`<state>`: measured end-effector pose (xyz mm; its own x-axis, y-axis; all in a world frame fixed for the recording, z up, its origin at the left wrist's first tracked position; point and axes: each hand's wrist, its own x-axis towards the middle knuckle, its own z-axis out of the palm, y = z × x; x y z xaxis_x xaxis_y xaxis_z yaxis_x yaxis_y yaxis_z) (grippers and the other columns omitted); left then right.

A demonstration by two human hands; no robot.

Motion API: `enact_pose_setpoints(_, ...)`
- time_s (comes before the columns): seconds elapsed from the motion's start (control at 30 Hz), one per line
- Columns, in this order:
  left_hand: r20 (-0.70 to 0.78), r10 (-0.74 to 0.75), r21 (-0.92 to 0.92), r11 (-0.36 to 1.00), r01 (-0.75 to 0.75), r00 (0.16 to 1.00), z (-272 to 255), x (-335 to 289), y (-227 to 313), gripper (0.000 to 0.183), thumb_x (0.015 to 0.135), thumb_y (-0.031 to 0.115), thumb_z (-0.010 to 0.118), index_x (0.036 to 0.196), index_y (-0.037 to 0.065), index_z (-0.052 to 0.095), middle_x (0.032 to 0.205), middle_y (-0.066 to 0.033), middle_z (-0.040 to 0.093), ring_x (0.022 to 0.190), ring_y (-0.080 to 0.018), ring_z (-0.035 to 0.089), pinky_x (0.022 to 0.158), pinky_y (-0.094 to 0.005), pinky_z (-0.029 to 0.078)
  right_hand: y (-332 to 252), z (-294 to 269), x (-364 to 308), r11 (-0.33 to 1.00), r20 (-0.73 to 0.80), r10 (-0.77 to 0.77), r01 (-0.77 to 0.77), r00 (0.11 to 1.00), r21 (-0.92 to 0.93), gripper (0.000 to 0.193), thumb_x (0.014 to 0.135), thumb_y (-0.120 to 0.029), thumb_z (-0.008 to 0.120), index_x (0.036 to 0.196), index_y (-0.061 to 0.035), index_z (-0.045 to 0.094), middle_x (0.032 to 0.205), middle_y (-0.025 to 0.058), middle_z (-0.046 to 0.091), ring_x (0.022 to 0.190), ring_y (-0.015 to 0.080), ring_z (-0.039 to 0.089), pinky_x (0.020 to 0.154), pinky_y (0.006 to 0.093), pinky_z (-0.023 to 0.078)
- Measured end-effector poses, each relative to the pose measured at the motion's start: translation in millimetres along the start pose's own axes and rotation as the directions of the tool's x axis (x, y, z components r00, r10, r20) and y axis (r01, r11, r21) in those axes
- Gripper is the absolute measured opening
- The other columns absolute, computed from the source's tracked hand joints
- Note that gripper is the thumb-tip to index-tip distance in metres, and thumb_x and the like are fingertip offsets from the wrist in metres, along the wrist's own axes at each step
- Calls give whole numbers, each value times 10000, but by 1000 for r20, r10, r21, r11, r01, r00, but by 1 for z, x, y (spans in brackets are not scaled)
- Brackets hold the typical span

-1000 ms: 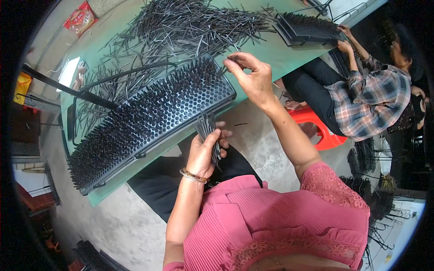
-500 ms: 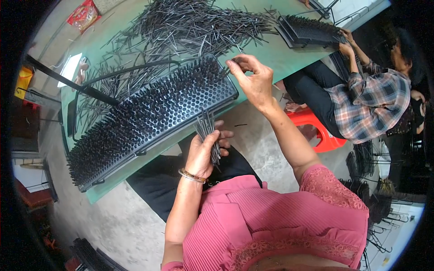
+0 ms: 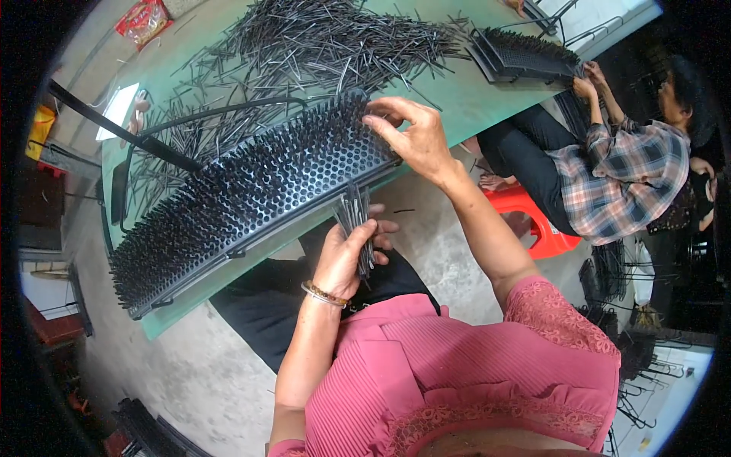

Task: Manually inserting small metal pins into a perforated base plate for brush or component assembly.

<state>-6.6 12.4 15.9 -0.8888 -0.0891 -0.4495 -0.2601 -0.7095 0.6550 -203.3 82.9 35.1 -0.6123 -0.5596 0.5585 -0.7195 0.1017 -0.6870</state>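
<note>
A long, curved black panel (image 3: 304, 179), pierced with rows of round holes, lies tilted along the table's near edge. Short dark strips stand up like bristles from many holes; the holes along its near right side are bare. Below that side, my left hand (image 3: 343, 251) is closed around a bundle of thin dark strips (image 3: 353, 217), whose upper ends touch or nearly touch the panel's edge. My right hand (image 3: 417, 137) is at the panel's far right end, thumb and forefinger pinched among the standing strips. Whatever lies between those fingertips is hidden.
A big heap of loose dark strips (image 3: 335, 46) covers the far part of the green glass table (image 3: 457, 95). At the right, a co-worker in a plaid shirt (image 3: 617, 179) handles a similar panel (image 3: 525, 57), near a red stool (image 3: 544, 228). A black bar (image 3: 122, 126) rises at left.
My right hand has moved slightly left, its fingertips now among the bristles at the panel's end; a thin strip showed there before. My left hand and its bundle have barely shifted.
</note>
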Motion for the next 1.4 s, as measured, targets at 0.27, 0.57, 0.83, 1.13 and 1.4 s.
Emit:
enact_pose_setpoints(0.27,54,-1,-51,999,4,999,1,-1,2,316,935,167,488,1210,10,480,976,-137,621,750,-136,592,575,-243,501,-4,-2,3,988,40,-112,116,993,-106,172,778,-93,692,928,-12,667,883,104,662,713,171,629,613,271,492)
enact_pose_setpoints(0.57,46,6,-49,999,-4,999,-2,2,-2,328,932,170,496,1213,2,475,982,-141,623,761,-138,597,596,-252,505,0,-2,1,971,31,-164,167,986,-170,116,758,-78,683,850,-17,647,802,79,624,608,162,569,551,281,463)
enact_pose_setpoints(0.83,43,45,-99,994,-40,998,-1,0,1,321,928,182,517,1202,14,496,994,-130,634,796,-167,625,638,-274,525,-21,-13,-5,998,124,46,-40,991,-47,139,779,-93,683,890,-9,673,788,49,616,615,88,537,543,237,432)
enact_pose_setpoints(1.13,61,108,-61,993,-104,992,6,-3,7,324,935,191,511,1192,-6,489,1022,-164,625,834,-194,627,668,-296,541,-40,-18,-40,580,621,444,-736,645,350,235,846,-209,661,880,23,673,782,-1,628,693,51,542,599,231,444)
enact_pose_setpoints(1.4,-4,81,-34,996,-81,997,0,-3,2,338,941,215,508,1207,6,491,1034,-153,627,824,-178,627,629,-278,536,-36,-15,-39,597,512,431,-660,743,456,181,888,-167,601,955,-5,646,822,18,654,612,47,538,561,190,435)
